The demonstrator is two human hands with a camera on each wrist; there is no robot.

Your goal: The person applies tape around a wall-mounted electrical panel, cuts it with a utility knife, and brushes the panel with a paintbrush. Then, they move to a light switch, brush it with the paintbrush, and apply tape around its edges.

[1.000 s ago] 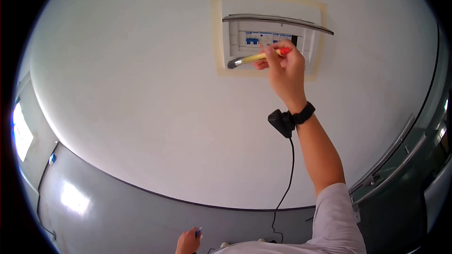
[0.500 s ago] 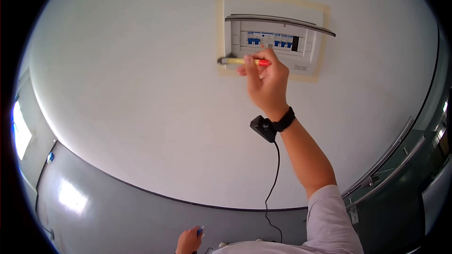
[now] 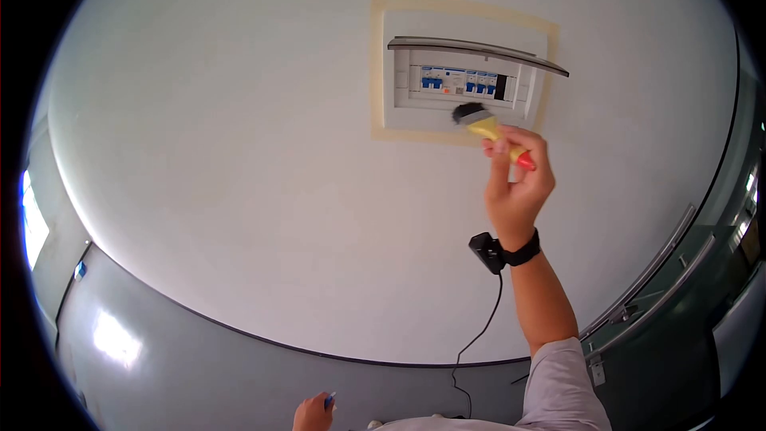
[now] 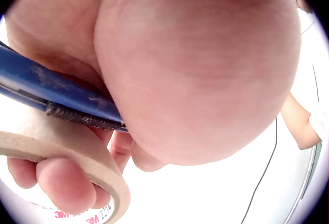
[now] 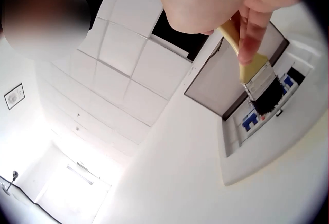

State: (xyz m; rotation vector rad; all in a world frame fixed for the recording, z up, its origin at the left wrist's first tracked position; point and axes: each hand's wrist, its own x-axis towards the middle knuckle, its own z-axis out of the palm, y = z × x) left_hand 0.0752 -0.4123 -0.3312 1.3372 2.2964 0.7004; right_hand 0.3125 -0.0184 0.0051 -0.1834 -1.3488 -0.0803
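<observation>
In the head view my right hand (image 3: 520, 179) grips a paintbrush (image 3: 484, 127) with a yellow handle, red end and black bristles. The bristles overlap the lower edge of a white breaker box (image 3: 399, 117) on the wall. Its tinted cover (image 3: 479, 49) is swung up, baring the blue-switched breakers (image 3: 459, 81). Low in the head view, my left hand (image 3: 313, 413) holds a roll of masking tape (image 4: 119, 183) and a long blue tool (image 4: 56, 82). Fingers pass through the roll in the left wrist view; the tool lies across the palm, its ends hidden.
Pale masking tape (image 3: 378, 72) frames the box on the white wall (image 3: 239, 175). A black cable (image 3: 483, 326) hangs from the right wrist camera (image 3: 487, 251). Metal rails (image 3: 654, 291) run along the right side, and a grey floor (image 3: 183, 359) lies below.
My right hand first moved left and down with the paintbrush, past the box's lower left corner, then back right and lower. The brush turned, showing its broad face. The left hand hardly moved.
</observation>
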